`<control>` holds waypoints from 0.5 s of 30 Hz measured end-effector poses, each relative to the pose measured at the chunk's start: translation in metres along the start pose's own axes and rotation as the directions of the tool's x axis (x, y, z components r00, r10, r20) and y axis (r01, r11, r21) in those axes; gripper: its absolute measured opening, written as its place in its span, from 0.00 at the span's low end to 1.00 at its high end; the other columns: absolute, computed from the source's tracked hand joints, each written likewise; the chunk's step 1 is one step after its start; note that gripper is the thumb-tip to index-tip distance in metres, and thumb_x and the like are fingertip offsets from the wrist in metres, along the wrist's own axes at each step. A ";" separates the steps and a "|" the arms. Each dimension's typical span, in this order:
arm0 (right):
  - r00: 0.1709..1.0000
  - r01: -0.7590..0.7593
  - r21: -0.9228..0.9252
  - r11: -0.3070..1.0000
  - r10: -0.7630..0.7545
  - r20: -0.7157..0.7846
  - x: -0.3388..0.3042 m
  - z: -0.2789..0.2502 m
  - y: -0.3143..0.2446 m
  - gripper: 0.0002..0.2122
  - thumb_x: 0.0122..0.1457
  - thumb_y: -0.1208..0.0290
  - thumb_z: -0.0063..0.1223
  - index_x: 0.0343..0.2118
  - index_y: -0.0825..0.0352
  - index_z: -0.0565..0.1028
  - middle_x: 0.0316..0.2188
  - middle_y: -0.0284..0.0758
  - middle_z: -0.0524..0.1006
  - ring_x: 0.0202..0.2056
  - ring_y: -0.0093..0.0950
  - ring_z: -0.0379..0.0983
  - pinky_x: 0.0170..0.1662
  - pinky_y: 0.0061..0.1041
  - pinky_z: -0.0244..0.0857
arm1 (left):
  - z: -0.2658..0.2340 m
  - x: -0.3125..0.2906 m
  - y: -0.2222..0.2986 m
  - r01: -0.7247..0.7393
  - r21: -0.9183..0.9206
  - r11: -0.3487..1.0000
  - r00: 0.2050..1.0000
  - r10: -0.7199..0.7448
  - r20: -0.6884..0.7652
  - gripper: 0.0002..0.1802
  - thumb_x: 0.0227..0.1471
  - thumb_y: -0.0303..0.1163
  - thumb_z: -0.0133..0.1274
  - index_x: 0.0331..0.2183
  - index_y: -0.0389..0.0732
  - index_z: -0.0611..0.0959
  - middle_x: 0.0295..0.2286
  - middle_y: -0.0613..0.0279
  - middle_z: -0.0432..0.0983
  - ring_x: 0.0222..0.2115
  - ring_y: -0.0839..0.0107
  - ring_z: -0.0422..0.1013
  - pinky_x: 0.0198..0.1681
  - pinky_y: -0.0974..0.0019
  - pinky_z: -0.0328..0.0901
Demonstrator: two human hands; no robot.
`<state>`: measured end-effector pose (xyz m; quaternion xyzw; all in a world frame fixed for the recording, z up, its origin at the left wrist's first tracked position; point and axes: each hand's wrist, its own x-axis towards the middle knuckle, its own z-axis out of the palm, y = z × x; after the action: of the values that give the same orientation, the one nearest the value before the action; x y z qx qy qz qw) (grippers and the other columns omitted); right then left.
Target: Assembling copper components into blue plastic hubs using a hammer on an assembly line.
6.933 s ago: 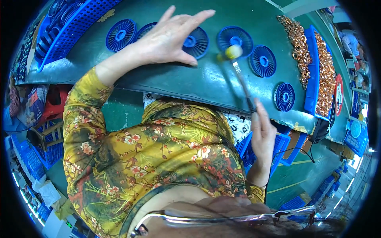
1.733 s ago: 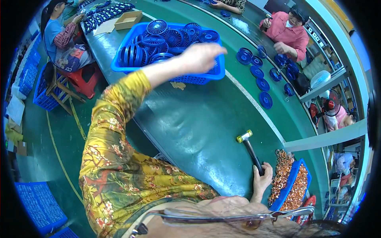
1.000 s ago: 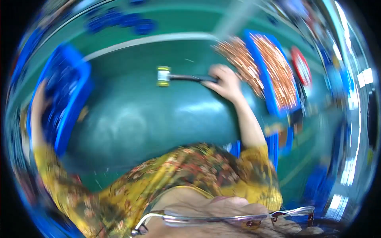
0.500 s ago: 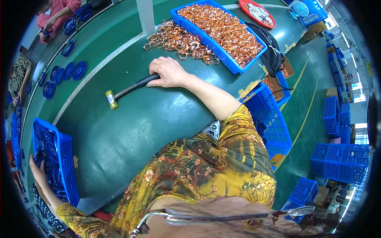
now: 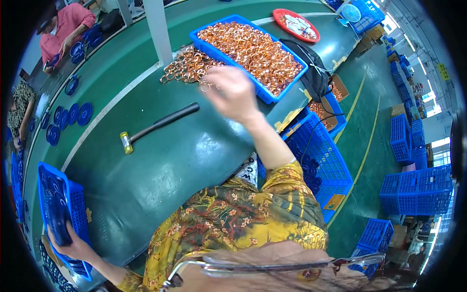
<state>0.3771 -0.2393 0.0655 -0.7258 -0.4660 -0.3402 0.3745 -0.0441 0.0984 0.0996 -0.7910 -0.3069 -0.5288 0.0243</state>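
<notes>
Copper-coloured rings (image 5: 187, 68) lie in a loose heap on the green table (image 5: 170, 170) at ten o'clock from the right hand (image 5: 226, 92), and a blue tray (image 5: 266, 94) full of more stands just beside that hand at one o'clock, its long side running from ten to four. The right hand is blurred, its fingers bent toward the heap; one or two rings show by the tips, but I cannot tell whether they are pinched. The hammer (image 5: 163, 121) lies free at eight o'clock from it, near but apart, its long axis running from a black grip at two to a yellow-ended head at eight. Of the two hands, the right is nearer. Well away toward half past seven, the left hand (image 5: 73, 246) curls round a blurred dark blue piece (image 5: 59, 224) at the blue basket (image 5: 80, 209); from there the hammer lies at one.
</notes>
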 end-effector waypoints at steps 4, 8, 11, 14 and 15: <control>0.882 -0.396 -0.473 0.787 0.184 -0.433 -0.026 -0.093 0.067 0.11 0.44 0.74 0.61 0.34 0.64 0.76 0.39 0.39 0.76 0.45 0.38 0.71 0.50 0.37 0.61 | 0.001 -0.054 0.024 0.188 -0.200 0.962 0.982 -0.181 0.053 0.30 0.48 0.20 0.58 0.52 0.33 0.64 0.51 0.49 0.67 0.49 0.57 0.66 0.56 0.55 0.60; 0.622 -0.755 -0.637 0.159 0.482 -0.617 -0.103 -0.155 0.169 0.33 0.45 0.65 0.58 0.57 0.57 0.61 0.57 0.48 0.59 0.58 0.48 0.56 0.55 0.52 0.54 | 0.013 -0.075 0.036 0.157 -0.326 0.932 0.987 -0.154 0.037 0.31 0.48 0.19 0.58 0.52 0.34 0.64 0.50 0.48 0.66 0.49 0.57 0.66 0.55 0.54 0.61; 0.496 -0.806 -0.539 0.246 0.777 -0.388 -0.145 -0.191 0.232 0.31 0.45 0.66 0.58 0.57 0.60 0.65 0.53 0.48 0.68 0.53 0.43 0.67 0.55 0.38 0.61 | 0.019 -0.085 0.034 0.188 -0.345 0.919 0.982 -0.177 0.064 0.31 0.48 0.19 0.59 0.52 0.35 0.65 0.50 0.49 0.67 0.48 0.58 0.66 0.55 0.56 0.60; 0.491 -0.782 -0.584 0.219 0.794 -0.359 -0.143 -0.186 0.249 0.23 0.48 0.65 0.59 0.50 0.57 0.73 0.43 0.44 0.77 0.45 0.41 0.73 0.49 0.37 0.66 | 0.024 -0.093 0.037 0.295 -0.330 0.897 0.954 -0.296 0.049 0.32 0.47 0.20 0.60 0.52 0.36 0.66 0.48 0.50 0.67 0.47 0.61 0.65 0.55 0.59 0.59; 0.481 -0.756 -0.628 0.185 0.808 -0.341 -0.132 -0.187 0.247 0.22 0.49 0.65 0.58 0.50 0.56 0.74 0.42 0.43 0.77 0.44 0.41 0.74 0.48 0.38 0.67 | 0.026 -0.093 0.042 0.296 -0.326 0.898 0.953 -0.298 0.044 0.32 0.47 0.20 0.60 0.52 0.36 0.66 0.48 0.50 0.67 0.47 0.61 0.65 0.55 0.59 0.59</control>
<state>0.5358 -0.5263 -0.0107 -0.9512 0.1294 -0.2268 0.1647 -0.0252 0.0312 0.0207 -0.7258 -0.3313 -0.5729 -0.1879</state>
